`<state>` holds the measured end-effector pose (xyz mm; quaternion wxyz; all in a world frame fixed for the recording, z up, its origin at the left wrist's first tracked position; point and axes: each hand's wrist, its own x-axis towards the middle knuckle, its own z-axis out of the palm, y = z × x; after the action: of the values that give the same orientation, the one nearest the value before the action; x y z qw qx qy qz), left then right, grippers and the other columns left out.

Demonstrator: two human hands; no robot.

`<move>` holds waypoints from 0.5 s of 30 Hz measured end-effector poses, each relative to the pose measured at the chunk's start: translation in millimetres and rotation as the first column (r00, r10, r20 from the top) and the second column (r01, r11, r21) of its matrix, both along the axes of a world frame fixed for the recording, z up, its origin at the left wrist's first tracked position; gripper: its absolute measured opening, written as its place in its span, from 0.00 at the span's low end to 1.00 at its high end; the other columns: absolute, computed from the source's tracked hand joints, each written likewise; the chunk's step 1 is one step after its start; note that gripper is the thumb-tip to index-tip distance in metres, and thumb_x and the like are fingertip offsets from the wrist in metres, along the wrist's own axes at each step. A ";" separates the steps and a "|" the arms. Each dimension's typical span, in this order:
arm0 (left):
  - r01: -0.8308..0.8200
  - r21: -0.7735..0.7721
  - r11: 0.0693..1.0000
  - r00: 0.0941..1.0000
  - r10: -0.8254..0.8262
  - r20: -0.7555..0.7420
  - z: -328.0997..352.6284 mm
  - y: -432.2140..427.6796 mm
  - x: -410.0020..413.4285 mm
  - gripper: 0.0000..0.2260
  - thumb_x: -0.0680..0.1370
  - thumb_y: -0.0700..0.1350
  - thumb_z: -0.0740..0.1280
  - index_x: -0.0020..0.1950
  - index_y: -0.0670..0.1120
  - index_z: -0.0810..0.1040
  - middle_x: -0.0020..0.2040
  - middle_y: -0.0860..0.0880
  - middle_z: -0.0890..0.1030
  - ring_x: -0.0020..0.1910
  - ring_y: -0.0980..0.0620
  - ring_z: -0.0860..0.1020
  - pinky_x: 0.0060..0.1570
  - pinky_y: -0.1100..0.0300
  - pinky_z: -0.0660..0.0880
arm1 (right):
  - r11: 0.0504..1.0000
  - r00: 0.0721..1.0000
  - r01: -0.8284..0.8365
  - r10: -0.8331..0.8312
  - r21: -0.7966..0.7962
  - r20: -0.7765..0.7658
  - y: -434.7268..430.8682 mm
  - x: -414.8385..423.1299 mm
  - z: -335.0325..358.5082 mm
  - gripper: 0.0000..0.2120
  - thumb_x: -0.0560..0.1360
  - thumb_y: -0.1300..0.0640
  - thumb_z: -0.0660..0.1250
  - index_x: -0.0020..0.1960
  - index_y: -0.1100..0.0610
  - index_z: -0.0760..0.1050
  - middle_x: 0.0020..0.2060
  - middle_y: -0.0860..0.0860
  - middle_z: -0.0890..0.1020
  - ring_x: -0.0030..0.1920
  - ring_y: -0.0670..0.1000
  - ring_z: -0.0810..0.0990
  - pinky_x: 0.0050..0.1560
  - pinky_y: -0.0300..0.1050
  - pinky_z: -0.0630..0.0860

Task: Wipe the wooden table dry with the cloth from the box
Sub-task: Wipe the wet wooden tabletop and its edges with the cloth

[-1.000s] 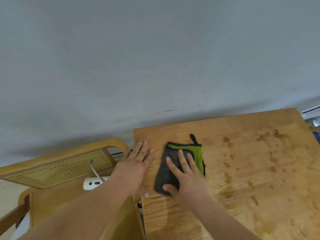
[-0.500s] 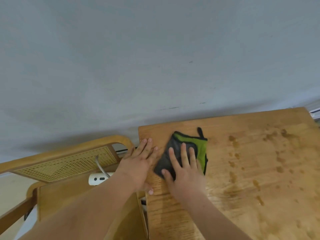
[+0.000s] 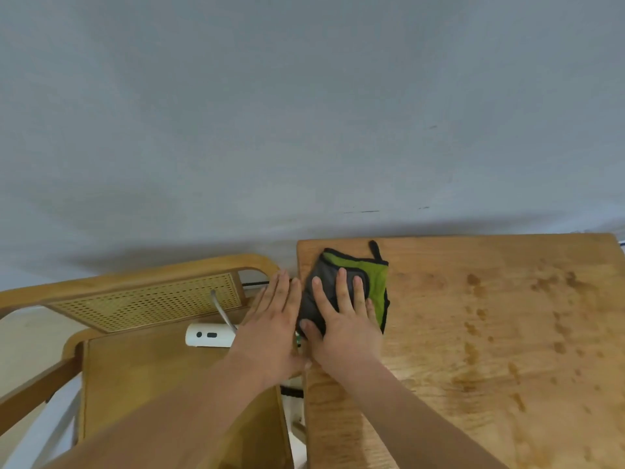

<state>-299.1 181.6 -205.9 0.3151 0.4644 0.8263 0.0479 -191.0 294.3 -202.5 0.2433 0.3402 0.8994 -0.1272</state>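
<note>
A folded grey and green cloth (image 3: 377, 279) with black trim and a loop lies at the far left corner of the wooden table (image 3: 490, 333). My right hand (image 3: 345, 319) presses flat on the cloth, fingers spread and straight. Beside it, my left hand (image 3: 274, 330) lies flat over the table's left edge, fingers straight, holding nothing. Dark wet spots (image 3: 473, 282) are scattered over the table to the right of the cloth.
A wooden chair (image 3: 142, 299) with a cane back stands left of the table, a white power strip (image 3: 209, 335) with a cable on its seat. A grey wall rises right behind the table's far edge.
My right hand has pushed the cloth away from me and to the left, up to the far left corner. My left hand has slid leftward off the tabletop to its edge.
</note>
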 end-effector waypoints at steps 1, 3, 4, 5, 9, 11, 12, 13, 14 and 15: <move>-0.032 0.015 0.999 0.999 0.032 0.018 2.7 -3.4 -1.1 0.53 0.78 0.62 0.69 0.81 0.46 0.29 0.80 0.46 0.27 0.81 0.47 0.32 0.79 0.55 0.36 | 1.000 1.000 -0.008 0.008 0.019 -0.022 1.0 -15.5 -2.6 0.34 0.82 0.32 0.46 0.80 0.37 0.31 0.79 0.51 0.29 0.80 0.59 0.30 0.81 0.60 0.43; -0.084 0.031 0.996 0.995 0.083 0.050 9.0 -7.9 -7.0 0.50 0.80 0.55 0.69 0.82 0.46 0.31 0.82 0.47 0.30 0.83 0.48 0.36 0.80 0.55 0.41 | 0.999 0.999 -0.015 0.017 0.044 -0.041 3.0 -41.4 -7.9 0.33 0.83 0.34 0.46 0.81 0.38 0.32 0.80 0.52 0.30 0.81 0.61 0.33 0.80 0.62 0.45; -0.100 0.032 0.994 0.993 0.097 0.069 12.1 -9.6 -10.9 0.50 0.80 0.53 0.69 0.82 0.45 0.31 0.83 0.47 0.31 0.83 0.49 0.38 0.80 0.56 0.43 | 0.999 0.999 -0.011 0.013 0.048 -0.039 3.0 -49.8 -11.4 0.33 0.84 0.35 0.46 0.81 0.38 0.32 0.80 0.52 0.30 0.81 0.61 0.33 0.80 0.62 0.45; -0.108 0.031 0.994 0.990 0.105 0.090 15.4 -11.0 -14.8 0.50 0.80 0.52 0.70 0.82 0.45 0.32 0.83 0.47 0.33 0.83 0.48 0.41 0.80 0.56 0.46 | 0.999 0.999 -0.007 0.009 0.047 -0.034 2.6 -54.5 -14.0 0.32 0.84 0.36 0.46 0.81 0.39 0.31 0.80 0.52 0.30 0.81 0.61 0.33 0.80 0.62 0.46; -0.118 0.015 0.993 0.989 0.116 0.092 26.7 -11.5 -22.2 0.49 0.80 0.51 0.70 0.83 0.46 0.33 0.84 0.46 0.37 0.84 0.46 0.47 0.79 0.54 0.55 | 0.996 0.996 -0.062 0.065 0.061 -0.056 7.9 -49.5 -18.2 0.31 0.85 0.38 0.46 0.81 0.39 0.33 0.81 0.52 0.33 0.81 0.61 0.34 0.80 0.62 0.47; -0.112 -0.012 0.994 0.989 0.112 0.093 27.1 -7.9 -22.9 0.50 0.79 0.51 0.71 0.83 0.46 0.34 0.84 0.46 0.38 0.84 0.45 0.49 0.79 0.53 0.56 | 0.994 0.992 -0.105 0.107 0.036 -0.066 7.3 -35.3 -14.7 0.30 0.85 0.39 0.45 0.82 0.39 0.34 0.81 0.50 0.32 0.81 0.59 0.33 0.80 0.61 0.47; -0.105 -0.030 0.994 0.990 0.108 0.095 28.1 -4.8 -22.9 0.50 0.79 0.51 0.71 0.83 0.46 0.35 0.84 0.45 0.38 0.84 0.45 0.49 0.80 0.53 0.56 | 0.994 0.991 -0.110 0.111 0.021 -0.071 2.2 -22.9 -13.8 0.30 0.85 0.39 0.45 0.81 0.39 0.33 0.81 0.50 0.32 0.81 0.58 0.32 0.81 0.60 0.46; -0.090 -0.046 0.995 0.991 0.094 0.094 27.2 -1.8 -22.6 0.50 0.78 0.52 0.72 0.83 0.46 0.35 0.84 0.45 0.38 0.84 0.44 0.49 0.80 0.52 0.56 | 0.994 0.991 -0.106 0.106 0.010 -0.084 -6.9 -6.4 -13.3 0.30 0.85 0.39 0.45 0.81 0.39 0.33 0.81 0.49 0.32 0.81 0.57 0.31 0.81 0.60 0.45; -0.062 -0.070 0.996 0.993 0.069 0.095 26.2 1.4 -21.7 0.52 0.77 0.53 0.73 0.83 0.46 0.35 0.84 0.44 0.38 0.84 0.44 0.48 0.79 0.52 0.55 | 0.995 0.990 -0.097 0.097 0.007 -0.100 -20.0 14.0 -14.1 0.30 0.85 0.38 0.45 0.81 0.39 0.34 0.81 0.49 0.33 0.81 0.57 0.31 0.81 0.59 0.43; -0.014 -0.107 0.994 0.995 0.025 0.099 25.2 4.3 -19.3 0.54 0.75 0.54 0.74 0.83 0.46 0.35 0.84 0.43 0.37 0.84 0.43 0.46 0.80 0.51 0.53 | 0.997 0.990 -0.081 0.082 0.009 -0.116 -35.6 37.3 -14.7 0.30 0.84 0.38 0.45 0.82 0.39 0.36 0.82 0.49 0.35 0.81 0.57 0.32 0.81 0.58 0.42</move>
<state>-318.4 185.9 -180.7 0.3799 0.4359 0.8153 0.0305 -153.8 258.8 -217.2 0.1945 0.2957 0.9255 -0.1349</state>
